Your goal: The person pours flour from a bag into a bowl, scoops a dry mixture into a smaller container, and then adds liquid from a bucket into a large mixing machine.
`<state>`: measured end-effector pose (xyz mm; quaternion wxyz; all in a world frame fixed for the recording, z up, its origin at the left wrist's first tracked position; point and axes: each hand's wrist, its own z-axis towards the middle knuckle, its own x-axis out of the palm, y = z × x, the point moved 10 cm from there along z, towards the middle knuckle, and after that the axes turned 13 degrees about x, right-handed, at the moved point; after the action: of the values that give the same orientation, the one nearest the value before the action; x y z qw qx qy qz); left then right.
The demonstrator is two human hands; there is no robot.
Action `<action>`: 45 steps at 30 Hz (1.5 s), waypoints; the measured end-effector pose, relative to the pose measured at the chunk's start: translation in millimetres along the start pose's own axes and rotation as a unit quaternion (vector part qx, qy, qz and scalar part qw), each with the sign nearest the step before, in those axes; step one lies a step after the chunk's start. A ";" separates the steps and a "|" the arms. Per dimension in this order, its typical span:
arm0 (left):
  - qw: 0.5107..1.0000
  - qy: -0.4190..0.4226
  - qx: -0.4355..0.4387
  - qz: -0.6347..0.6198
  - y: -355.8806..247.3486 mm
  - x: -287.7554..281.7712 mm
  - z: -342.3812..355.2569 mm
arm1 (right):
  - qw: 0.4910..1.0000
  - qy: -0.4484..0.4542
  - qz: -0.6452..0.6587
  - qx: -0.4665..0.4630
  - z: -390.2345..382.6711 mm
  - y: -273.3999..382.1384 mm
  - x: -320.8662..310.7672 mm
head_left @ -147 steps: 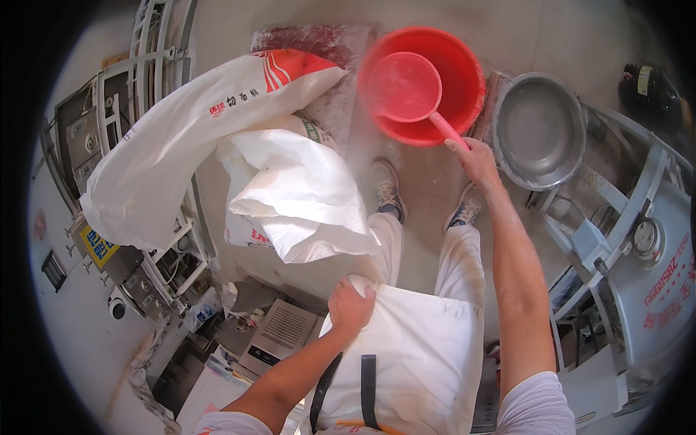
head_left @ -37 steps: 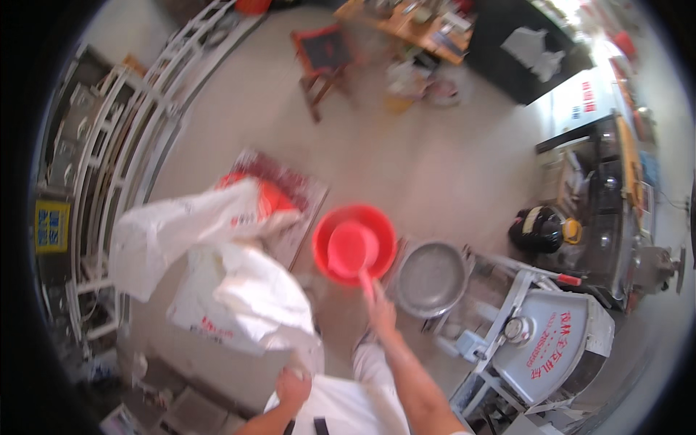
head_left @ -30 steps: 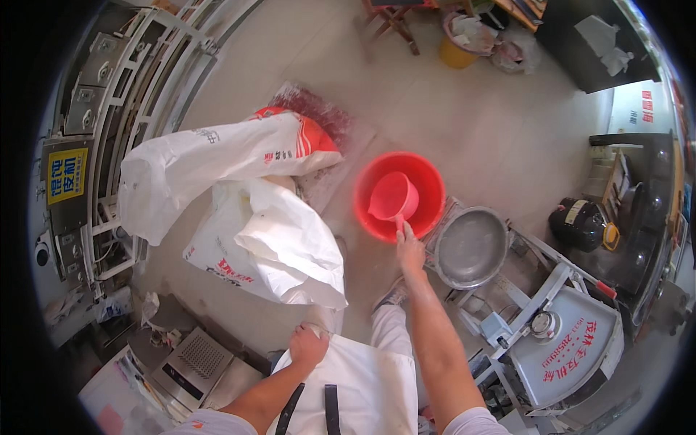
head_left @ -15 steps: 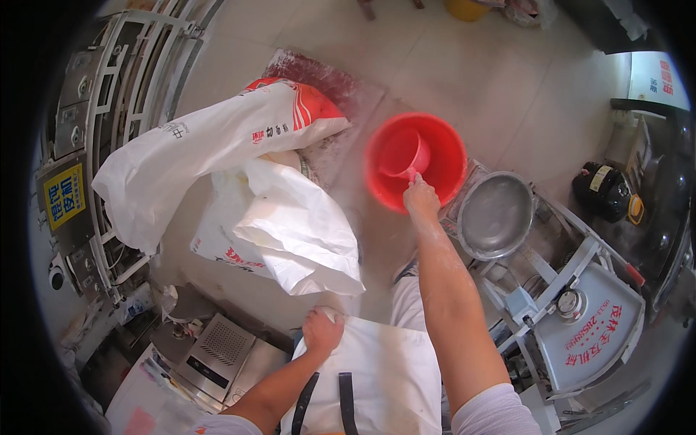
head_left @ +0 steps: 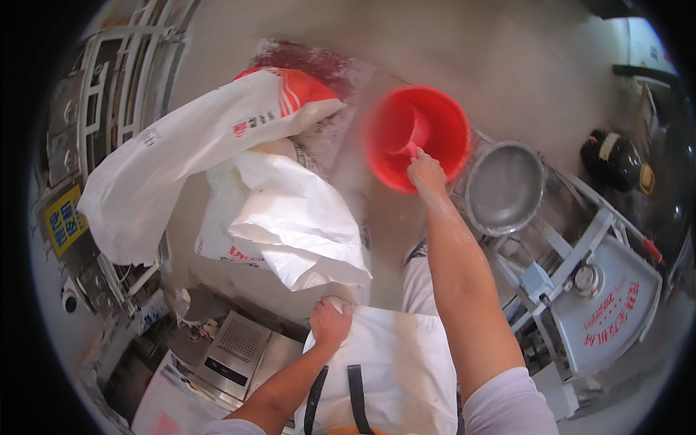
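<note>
My right hand (head_left: 425, 172) has dipped into the red bucket (head_left: 417, 134), fingers clamped on the scoop (head_left: 407, 141) handle; scooping continues. Left hand (head_left: 330, 322) now grips my apron (head_left: 391, 377).

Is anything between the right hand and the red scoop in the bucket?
Nothing visible. The right hand is already at the handle of the red scoop, which sits inside the red bucket. The metal bowl stands apart to the right, and the white sacks lie off to the left.

Single head cam, fisheye, looks steeply down from standing height at floor w/ red bucket (head_left: 417, 134), edges bent.
</note>
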<state>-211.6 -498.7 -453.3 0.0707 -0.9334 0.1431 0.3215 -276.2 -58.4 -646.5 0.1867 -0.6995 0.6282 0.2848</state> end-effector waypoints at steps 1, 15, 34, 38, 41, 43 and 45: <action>1.000 0.001 -0.004 0.002 -0.6 -0.9 -1.5 | 1.000 -0.005 0.001 -0.006 0.3 0.2 2.4; 0.999 -0.002 0.017 0.031 -9.2 10.1 -5.4 | 0.997 -0.025 0.050 -0.062 7.8 -30.0 4.2; 0.997 0.013 0.019 0.076 -25.1 15.1 -7.2 | 0.974 0.039 0.202 -0.094 -2.8 -111.0 -12.5; 0.995 0.008 0.031 0.090 -29.3 16.0 -7.3 | 0.957 0.080 0.260 -0.102 -12.8 -129.8 -9.5; 0.995 0.004 0.041 0.095 -33.7 16.9 -6.9 | 0.937 0.106 0.318 -0.100 -27.2 -141.9 -9.0; 0.994 0.017 0.029 0.105 -36.0 17.6 -9.1 | 0.922 0.141 0.349 -0.090 -43.3 -149.6 -9.7; 0.993 0.020 0.027 0.110 -38.9 18.4 -10.6 | 0.914 0.158 0.365 -0.079 -61.7 -155.5 -20.4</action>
<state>-179.4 -468.3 -454.8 0.0575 -0.9159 0.2551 0.3046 -113.9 -59.0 -601.2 -0.0877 -0.4699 0.8368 0.2671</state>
